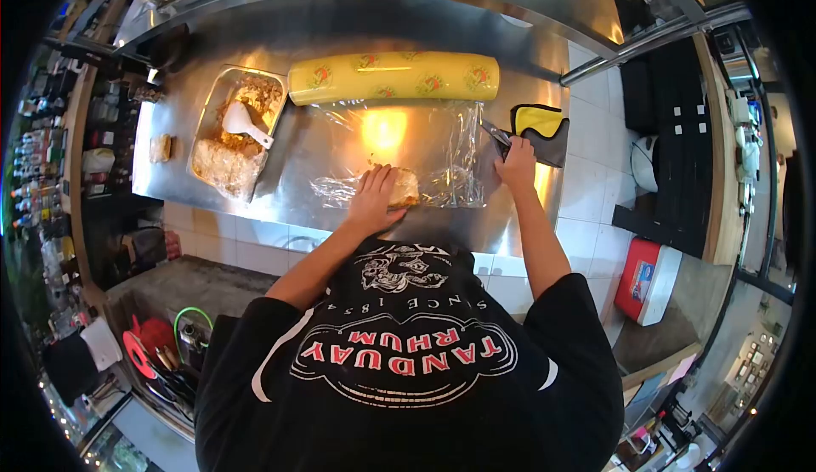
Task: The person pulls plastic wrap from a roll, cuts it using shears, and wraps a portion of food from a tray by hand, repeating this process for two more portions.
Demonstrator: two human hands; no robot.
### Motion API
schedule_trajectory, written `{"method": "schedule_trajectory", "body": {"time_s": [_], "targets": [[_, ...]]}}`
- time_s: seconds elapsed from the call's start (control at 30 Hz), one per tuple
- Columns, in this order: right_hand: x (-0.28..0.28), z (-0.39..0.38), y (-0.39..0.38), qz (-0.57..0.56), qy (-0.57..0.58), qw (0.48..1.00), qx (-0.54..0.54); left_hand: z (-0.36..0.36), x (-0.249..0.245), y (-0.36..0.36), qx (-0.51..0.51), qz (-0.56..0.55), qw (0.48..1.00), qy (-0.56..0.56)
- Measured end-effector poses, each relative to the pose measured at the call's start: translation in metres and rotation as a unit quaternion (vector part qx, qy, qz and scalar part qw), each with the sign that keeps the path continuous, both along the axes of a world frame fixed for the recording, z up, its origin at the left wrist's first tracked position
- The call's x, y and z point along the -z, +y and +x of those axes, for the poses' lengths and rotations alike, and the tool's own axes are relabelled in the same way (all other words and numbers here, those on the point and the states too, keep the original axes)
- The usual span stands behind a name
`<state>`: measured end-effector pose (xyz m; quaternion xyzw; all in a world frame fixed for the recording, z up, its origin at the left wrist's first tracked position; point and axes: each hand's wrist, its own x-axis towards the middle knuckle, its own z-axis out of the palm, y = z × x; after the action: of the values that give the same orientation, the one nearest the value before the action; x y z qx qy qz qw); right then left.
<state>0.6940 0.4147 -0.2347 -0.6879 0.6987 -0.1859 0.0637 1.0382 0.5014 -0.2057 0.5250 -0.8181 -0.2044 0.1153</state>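
My left hand (372,201) lies at the near edge of the steel table, its fingers and thumb around a portion of rice-like food (404,190). Clear plastic film (459,170) spreads under and to the right of that portion, reaching back to a large yellow-wrapped roll of film (395,77). In my right hand (517,164) is a pair of scissors (495,133), the fingers closed on the dark handles and the blades pointing away to the left, close to the film's right edge. My palm hides part of the portion.
A metal tray (202,127) of brown food stands at left, with a white rice paddle (242,123) and plastic-wrapped portions in it. A wrapped portion (160,149) sits farther left. A yellow-and-grey cloth (541,123) lies at right. A red-and-white cooler (648,281) is behind at right.
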Motion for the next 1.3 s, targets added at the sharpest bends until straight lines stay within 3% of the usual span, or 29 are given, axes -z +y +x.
{"method": "schedule_trajectory", "body": {"time_s": [0.03,0.1,0.17,0.2,0.37,0.5,0.67,0.77,0.87,1.0,1.1,1.17,1.23,1.3], "targets": [[-0.006,-0.009,-0.007,0.076,0.024,0.997,0.012,-0.003,-0.004,0.001,-0.005,-0.013,1.0,-0.016],[-0.011,-0.021,-0.017,0.103,0.024,0.994,-0.022,-0.007,-0.011,0.001,-0.02,-0.013,0.999,-0.025],[-0.012,-0.034,-0.027,0.176,-0.039,0.983,-0.018,-0.01,-0.01,-0.002,-0.033,-0.011,0.999,-0.037],[-0.011,-0.038,-0.027,0.203,0.006,0.979,-0.019,-0.01,-0.004,-0.002,-0.036,-0.018,0.998,-0.048],[0.002,-0.04,-0.023,0.21,0.065,0.975,-0.03,-0.009,0.003,-0.016,-0.05,0.053,0.996,-0.042],[0.002,-0.056,-0.025,0.105,0.035,0.991,-0.082,-0.009,0.0,-0.032,-0.056,0.091,0.994,-0.009],[-0.042,-0.073,-0.043,0.168,0.029,0.979,-0.114,-0.007,0.0,-0.041,0.016,0.167,0.986,-0.015],[-0.042,-0.098,-0.062,0.179,0.028,0.97,-0.163,-0.007,0.005,-0.035,0.009,0.13,0.991,0.011],[-0.057,-0.122,-0.088,0.357,-0.003,0.905,-0.23,-0.009,0.003,-0.034,-0.004,0.106,0.994,0.038],[-0.056,-0.142,-0.117,0.391,-0.04,0.893,-0.221,-0.013,-0.013,-0.051,-0.018,0.155,0.987,0.027],[-0.059,-0.14,-0.135,0.421,-0.015,0.88,-0.219,-0.019,-0.016,-0.094,-0.008,0.06,0.998,0.03],[-0.065,-0.131,-0.144,0.431,-0.057,0.867,-0.242,-0.038,-0.038,-0.132,0.018,-0.043,0.999,0.012],[-0.083,-0.116,-0.155,0.491,-0.058,0.829,-0.26,-0.054,-0.051,-0.168,0.018,-0.124,0.991,-0.038],[-0.047,-0.114,-0.171,0.505,-0.013,0.821,-0.266,-0.059,-0.058,-0.197,0.007,-0.139,0.985,-0.101]]}}
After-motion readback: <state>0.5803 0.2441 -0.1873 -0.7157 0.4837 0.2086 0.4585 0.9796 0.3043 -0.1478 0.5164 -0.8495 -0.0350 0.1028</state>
